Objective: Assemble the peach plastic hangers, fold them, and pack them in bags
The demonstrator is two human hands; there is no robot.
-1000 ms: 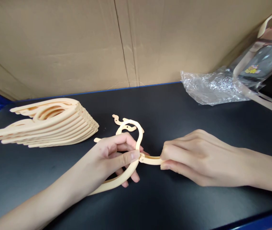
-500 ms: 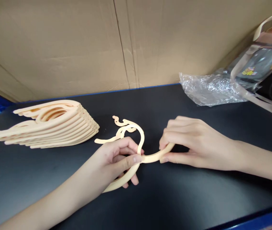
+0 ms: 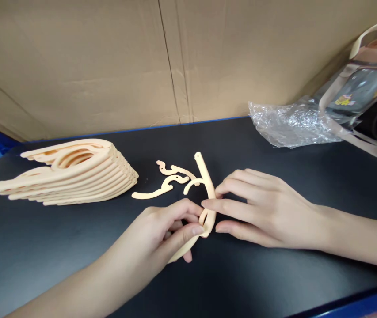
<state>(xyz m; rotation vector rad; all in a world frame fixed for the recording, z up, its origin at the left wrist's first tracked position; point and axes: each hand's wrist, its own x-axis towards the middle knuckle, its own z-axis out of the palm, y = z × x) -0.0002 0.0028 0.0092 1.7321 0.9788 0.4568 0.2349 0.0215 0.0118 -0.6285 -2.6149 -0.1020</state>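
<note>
My left hand pinches a cream plastic folding clothes hanger at its joint, thumb on top. One arm of the hanger stands up and away from me, with a small curved prong on its left side. Another part runs down under my left fingers, partly hidden. My right hand is beside the raised arm; its index fingertip lies on the arm, while its thumb stands apart. Just beyond my left hand, two loose curved hanger pieces lie on the black table.
To the left, a stack of cream hangers leans in a neat row. Crumpled clear plastic wrap lies at the back right, against a clear bottle with a strap. A cardboard wall closes off the back.
The hanger's arm has swung from pointing right to pointing up and away. My right fingers have loosened from their pinch and spread; my left hand has shifted slightly right, still gripping the joint.
</note>
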